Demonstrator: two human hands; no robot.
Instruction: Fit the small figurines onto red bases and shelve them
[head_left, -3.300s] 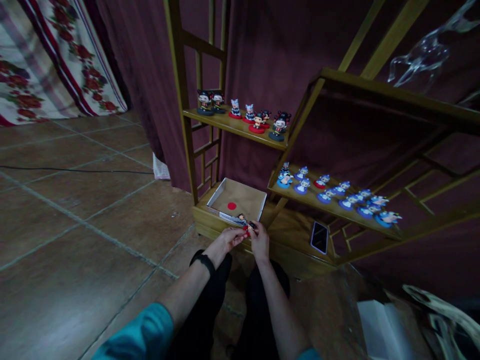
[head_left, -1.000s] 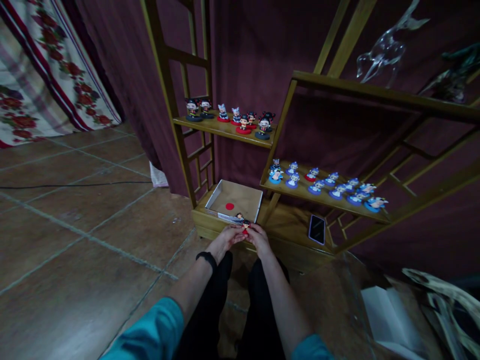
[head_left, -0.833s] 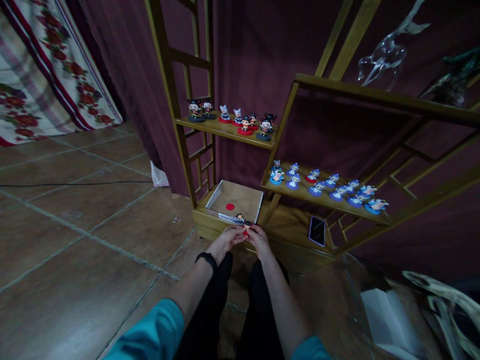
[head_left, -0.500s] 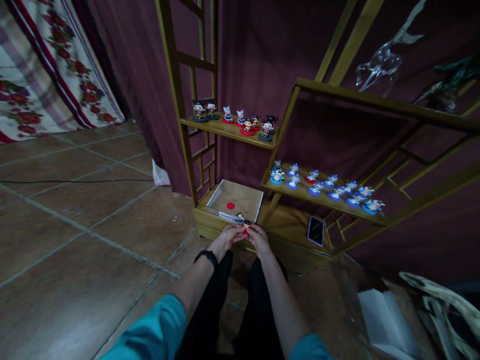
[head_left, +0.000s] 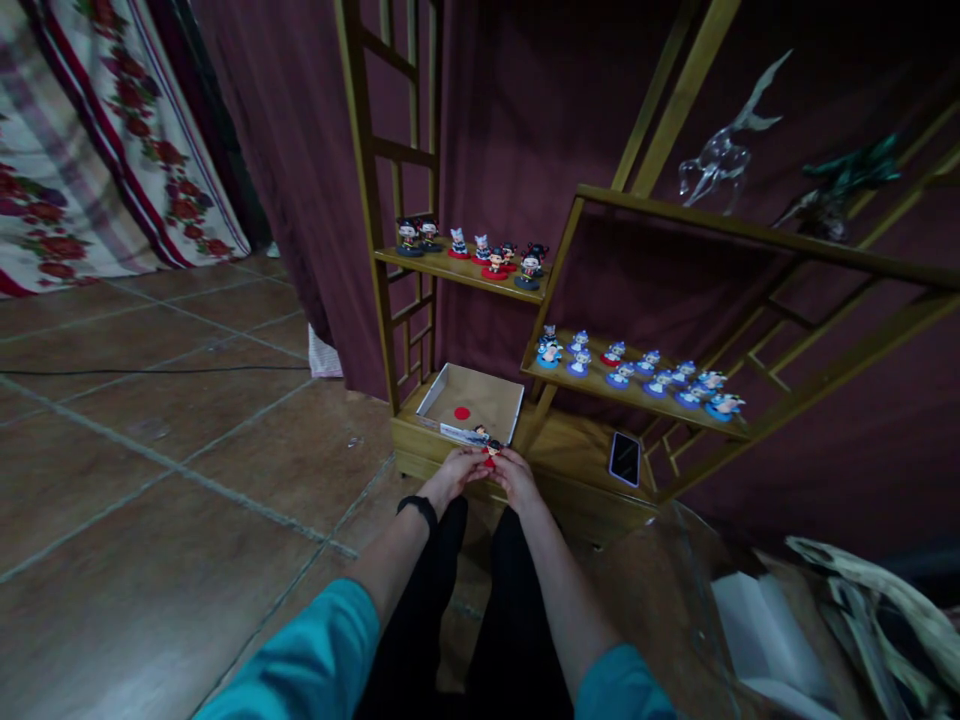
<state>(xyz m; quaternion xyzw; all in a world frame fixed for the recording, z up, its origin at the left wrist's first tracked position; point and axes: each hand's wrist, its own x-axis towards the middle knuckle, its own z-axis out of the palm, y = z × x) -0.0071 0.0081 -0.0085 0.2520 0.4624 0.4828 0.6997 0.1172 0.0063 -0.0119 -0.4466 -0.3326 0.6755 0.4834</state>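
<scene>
Head view | small red-and-black figurine, seemingly plastic, (head_left: 492, 451) is held just before open, shallow white-and-brown cardboard box (head_left: 495, 393) | figurine is clasped from opposite sides by left hand (head_left: 458, 473) and right hand (head_left: 516, 474) | judged light, stiff, slightly slippery, chippable if dropped; best gripped low, around the body, not the head

A small, black-haired figurine (head_left: 492, 452) with red below is held upright between both hands (head_left: 460, 472).

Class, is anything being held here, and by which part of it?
Yes: a small red figurine, held between the fingers of the left hand and right hand, low on its sides, below the dark-haired head.
</scene>
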